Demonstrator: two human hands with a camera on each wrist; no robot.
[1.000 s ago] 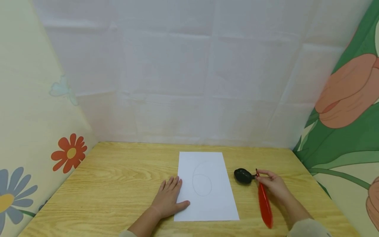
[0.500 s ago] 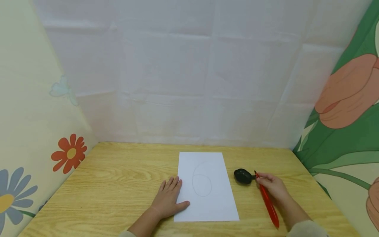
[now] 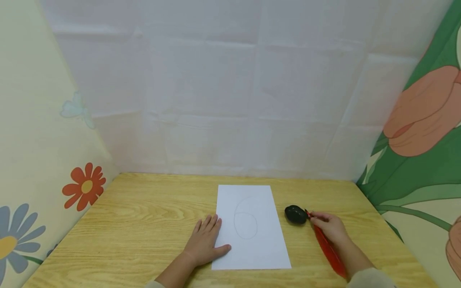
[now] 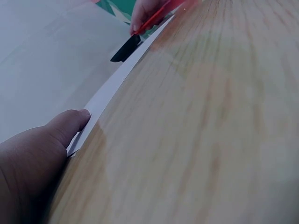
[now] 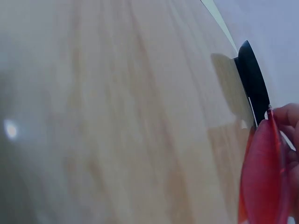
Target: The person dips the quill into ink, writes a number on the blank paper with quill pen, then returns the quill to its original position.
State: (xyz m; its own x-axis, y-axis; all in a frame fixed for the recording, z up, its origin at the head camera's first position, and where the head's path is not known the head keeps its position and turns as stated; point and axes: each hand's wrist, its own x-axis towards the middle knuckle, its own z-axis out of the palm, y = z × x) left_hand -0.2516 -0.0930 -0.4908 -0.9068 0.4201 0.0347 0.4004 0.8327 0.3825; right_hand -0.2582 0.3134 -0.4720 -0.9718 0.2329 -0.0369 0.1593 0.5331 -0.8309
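My left hand (image 3: 203, 244) lies flat, fingers spread, across the left edge of a white sheet of paper (image 3: 248, 254) with a thin figure 6 drawn on it. In the right wrist view, a shiny red leaf-shaped piece (image 5: 264, 177) looks see-through, perhaps from blur. My right hand (image 3: 333, 229) pinches this piece near its dark-tipped upper end, and the rest slants down toward the wrist. Against the fingertips lies a black oval piece (image 3: 295, 215) with a short neck. Whether the two pieces are joined, I cannot tell.
Both hands work over a wood-grain table (image 3: 144, 208). A creased white cloth (image 3: 234, 100) hangs behind it. Flower-printed panels (image 3: 84, 186) stand at the left and right sides.
My right hand has shifted slightly toward me, turning the red piece so its lower end swings right and its dark tip left. The left hand, paper and black piece stay put.
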